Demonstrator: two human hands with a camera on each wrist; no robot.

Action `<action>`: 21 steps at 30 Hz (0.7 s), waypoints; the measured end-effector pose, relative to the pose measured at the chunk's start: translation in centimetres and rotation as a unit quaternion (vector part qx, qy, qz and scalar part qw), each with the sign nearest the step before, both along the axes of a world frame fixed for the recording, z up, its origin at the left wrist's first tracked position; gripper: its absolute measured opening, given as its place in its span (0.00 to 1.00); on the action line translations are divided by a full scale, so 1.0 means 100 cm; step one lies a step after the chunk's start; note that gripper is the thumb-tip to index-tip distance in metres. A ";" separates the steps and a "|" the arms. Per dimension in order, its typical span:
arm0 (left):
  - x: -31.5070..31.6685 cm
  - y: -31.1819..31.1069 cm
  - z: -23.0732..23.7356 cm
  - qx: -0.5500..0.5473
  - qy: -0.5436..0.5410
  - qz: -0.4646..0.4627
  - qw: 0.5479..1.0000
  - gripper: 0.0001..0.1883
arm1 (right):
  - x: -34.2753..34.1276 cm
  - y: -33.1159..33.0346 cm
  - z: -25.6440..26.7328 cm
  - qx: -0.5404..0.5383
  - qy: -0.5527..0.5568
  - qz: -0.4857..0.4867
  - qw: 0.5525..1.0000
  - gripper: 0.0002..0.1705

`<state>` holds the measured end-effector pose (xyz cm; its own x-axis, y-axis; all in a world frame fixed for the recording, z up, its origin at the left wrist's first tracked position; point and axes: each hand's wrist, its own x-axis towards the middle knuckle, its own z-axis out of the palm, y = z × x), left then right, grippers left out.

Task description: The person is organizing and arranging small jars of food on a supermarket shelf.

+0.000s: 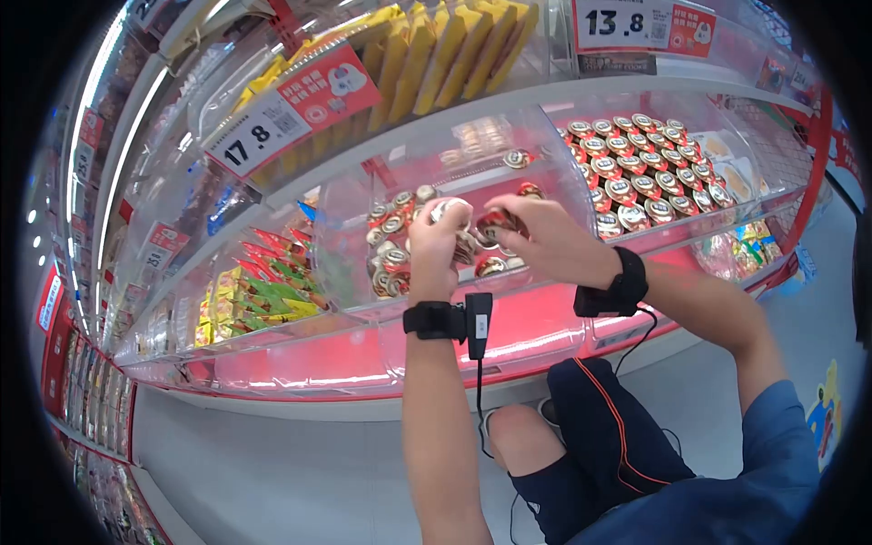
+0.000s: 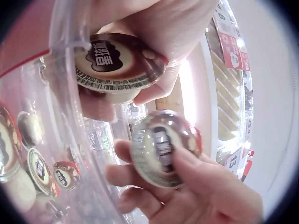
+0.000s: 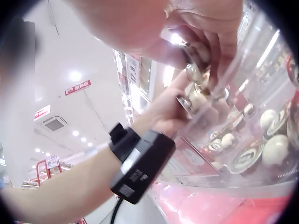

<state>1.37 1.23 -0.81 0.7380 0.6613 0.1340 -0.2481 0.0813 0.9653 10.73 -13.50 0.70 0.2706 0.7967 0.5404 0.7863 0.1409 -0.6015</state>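
My left hand [image 1: 434,247] grips a small domed snack cup [image 2: 105,63], whose round lid has a brown and cream label. Facing it, my right hand [image 1: 556,241] pinches a second snack cup [image 2: 163,149] between thumb and fingers, its printed lid turned toward the left wrist view. Both hands are over a clear plastic bin [image 1: 350,204] on the shelf. Loose snack cups [image 1: 392,222] lie jumbled in that bin, some lid up and others showing their pale rounded bottoms.
Right of the bin, similar cups [image 1: 636,173] stand in neat rows, lids up. Bagged snacks [image 1: 272,282] fill the section to the left. Yellow packets [image 1: 454,54] sit on the shelf above, behind a price sign [image 1: 291,109]. A pink shelf front [image 1: 527,327] runs below the bins.
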 end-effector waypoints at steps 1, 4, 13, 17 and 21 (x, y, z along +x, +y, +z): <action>0.000 0.000 -0.001 -0.001 -0.002 -0.001 1.000 0.09 | 0.007 -0.007 0.000 0.011 0.089 0.053 0.995 0.15; -0.002 -0.001 0.001 -0.001 -0.004 -0.008 1.000 0.10 | 0.011 -0.059 0.027 0.050 0.327 0.137 0.933 0.11; 0.000 -0.002 0.005 0.001 -0.001 -0.006 1.000 0.11 | 0.154 -0.194 0.052 0.046 0.493 0.000 0.869 0.17; -0.001 -0.006 0.008 0.004 0.011 0.012 1.000 0.12 | 0.223 -0.190 0.046 0.045 0.439 -0.072 0.895 0.14; -0.003 -0.009 0.011 0.008 0.020 0.012 1.000 0.12 | 0.253 -0.173 0.047 0.024 0.407 -0.104 0.907 0.14</action>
<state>1.11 0.37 0.33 0.7271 0.6770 0.1146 -0.2106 0.0611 0.9757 36.03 -30.76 5.39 0.7368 0.6641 0.1270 0.0970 0.0820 -0.9919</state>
